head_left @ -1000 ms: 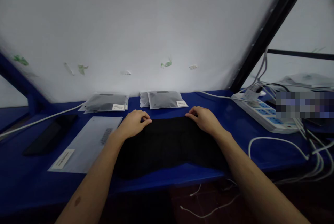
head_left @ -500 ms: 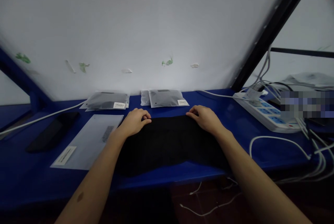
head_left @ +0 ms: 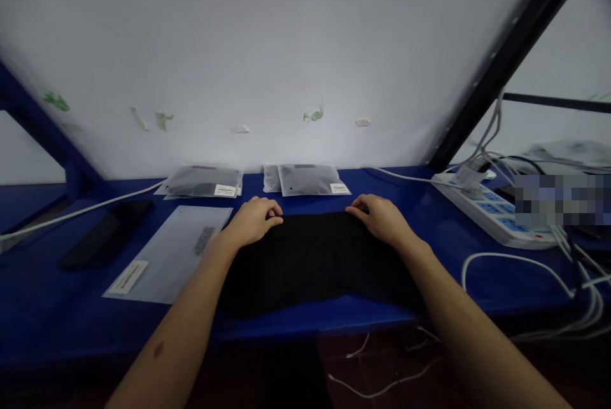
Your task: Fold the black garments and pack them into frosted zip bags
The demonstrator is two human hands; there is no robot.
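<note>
A piece of black fabric (head_left: 310,263) lies spread on the blue table in front of me; its garment type, if any, cannot be made out. My left hand (head_left: 255,221) pinches its far left corner between thumb and fingers. At the far right corner, my right hand (head_left: 375,215) grips the edge the same way. Left of my left forearm lies a flat frosted plastic bag (head_left: 167,250) with a white label and printed text. Both forearms cover part of the fabric's sides.
Packed frosted bags (head_left: 203,181) lie at the back left, with more bags (head_left: 310,180) at the back centre. A dark phone-like slab (head_left: 107,234) rests at left. On the right are a power strip (head_left: 496,208) and tangled white cables (head_left: 515,255). The wall (head_left: 286,46) rises behind.
The whole view has shifted slightly, so things appear a little further right. Both hands stay at the fabric's far corners, with hardly any movement of the cloth.
</note>
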